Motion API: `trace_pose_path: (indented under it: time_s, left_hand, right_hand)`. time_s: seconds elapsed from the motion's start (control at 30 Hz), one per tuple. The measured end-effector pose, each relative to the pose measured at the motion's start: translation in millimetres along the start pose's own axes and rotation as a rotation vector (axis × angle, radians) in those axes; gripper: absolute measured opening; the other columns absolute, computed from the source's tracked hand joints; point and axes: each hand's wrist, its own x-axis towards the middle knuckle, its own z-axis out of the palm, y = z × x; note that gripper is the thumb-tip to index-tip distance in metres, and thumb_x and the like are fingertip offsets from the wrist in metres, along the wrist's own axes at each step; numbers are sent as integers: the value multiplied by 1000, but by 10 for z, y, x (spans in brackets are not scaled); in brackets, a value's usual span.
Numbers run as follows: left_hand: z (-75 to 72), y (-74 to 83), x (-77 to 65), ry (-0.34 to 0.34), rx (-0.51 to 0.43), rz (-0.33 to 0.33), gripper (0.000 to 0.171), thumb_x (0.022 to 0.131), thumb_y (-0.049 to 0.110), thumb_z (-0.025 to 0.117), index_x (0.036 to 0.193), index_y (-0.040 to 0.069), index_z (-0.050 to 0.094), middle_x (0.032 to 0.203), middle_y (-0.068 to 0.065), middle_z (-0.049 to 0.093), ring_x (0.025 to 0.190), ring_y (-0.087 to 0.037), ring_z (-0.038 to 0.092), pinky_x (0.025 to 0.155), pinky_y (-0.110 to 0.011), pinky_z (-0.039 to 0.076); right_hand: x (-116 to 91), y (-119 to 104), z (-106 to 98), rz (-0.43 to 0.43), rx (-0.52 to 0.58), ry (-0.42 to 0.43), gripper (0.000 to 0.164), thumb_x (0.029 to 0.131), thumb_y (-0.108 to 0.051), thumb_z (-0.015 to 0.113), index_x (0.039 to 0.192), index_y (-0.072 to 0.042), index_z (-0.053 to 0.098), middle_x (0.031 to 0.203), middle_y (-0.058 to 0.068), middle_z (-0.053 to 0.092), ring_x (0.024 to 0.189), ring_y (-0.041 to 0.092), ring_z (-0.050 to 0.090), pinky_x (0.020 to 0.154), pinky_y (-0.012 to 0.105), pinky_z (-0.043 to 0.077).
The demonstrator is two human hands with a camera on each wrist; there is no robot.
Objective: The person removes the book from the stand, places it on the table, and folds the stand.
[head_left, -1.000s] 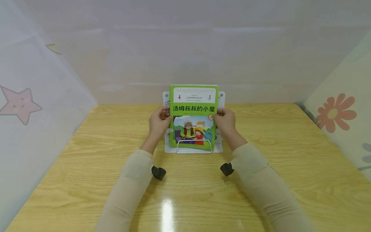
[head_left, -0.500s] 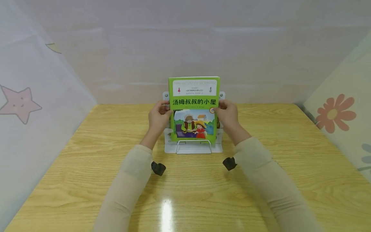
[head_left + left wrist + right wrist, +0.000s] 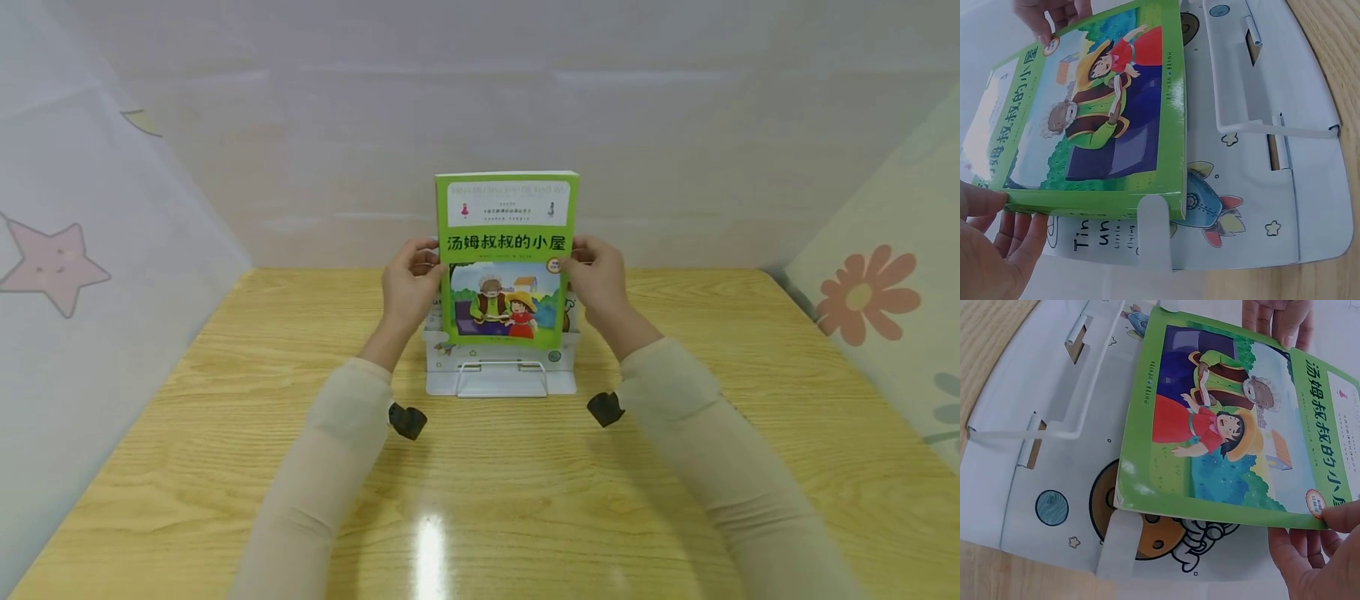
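Observation:
A green picture book [image 3: 507, 258] with a white title band and two cartoon figures on its cover stands upright between my hands. My left hand [image 3: 409, 279] pinches its left edge, thumb in front and fingers behind. On the opposite edge my right hand [image 3: 600, 279] grips it the same way. Behind and below is a white book stand [image 3: 501, 382] printed with cartoons, with a white wire holder [image 3: 545, 382] at its front. In the left wrist view the book's lower part lies close to a white side clip [image 3: 1155, 234] of the stand; another clip [image 3: 1120, 542] shows in the right wrist view.
The stand sits on a wooden table [image 3: 495, 483] near its back edge. Pale cloth walls [image 3: 495, 117] enclose the back and sides, printed with a star and a flower. Black wrist cameras [image 3: 407, 421] hang beneath both sleeves.
Both hands have raised the book, and its lower edge has come up above the wire holder. More of the stand's printed back panel shows below it.

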Motion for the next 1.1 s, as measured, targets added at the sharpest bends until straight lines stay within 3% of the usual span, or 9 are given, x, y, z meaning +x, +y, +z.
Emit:
trace_pose_path:
  time_s: [0.43, 0.6, 0.97, 1.1]
  left_hand:
    - [-30, 142, 27, 41, -53, 118, 26, 76, -9, 58, 101, -3, 56, 83, -16, 57, 73, -22, 55, 67, -27, 48]
    - [-68, 219, 44, 46, -77, 131, 26, 76, -9, 57, 101, -4, 55, 84, -16, 56, 73, -22, 55, 67, -26, 48]
    - [-347, 332, 67, 1, -112, 97, 28, 79, -7, 55, 106, -3, 54, 87, -13, 54, 75, -19, 52, 65, -28, 50]
    - [-375, 332, 81, 0, -121, 55, 29, 79, -5, 55, 108, -2, 54, 87, -10, 53, 76, -18, 52, 65, -28, 50]
  right_hand:
    - [16, -116, -73, -104, 31, -23, 25, 86, -2, 49, 111, 1, 52, 93, 8, 46, 85, 19, 50, 71, 29, 48]
    - [29, -180, -75, -128, 47, -15, 24, 85, -2, 50, 110, 0, 52, 93, 7, 47, 84, 17, 48, 71, 30, 47]
    - [3, -350, 15, -155, 47, -92, 26, 85, -7, 53, 111, -2, 53, 96, 10, 49, 87, 20, 50, 71, 32, 48]
    - [351, -91, 22, -165, 125, -173, 25, 83, -11, 58, 107, -7, 57, 96, 10, 51, 84, 20, 52, 66, 32, 49]
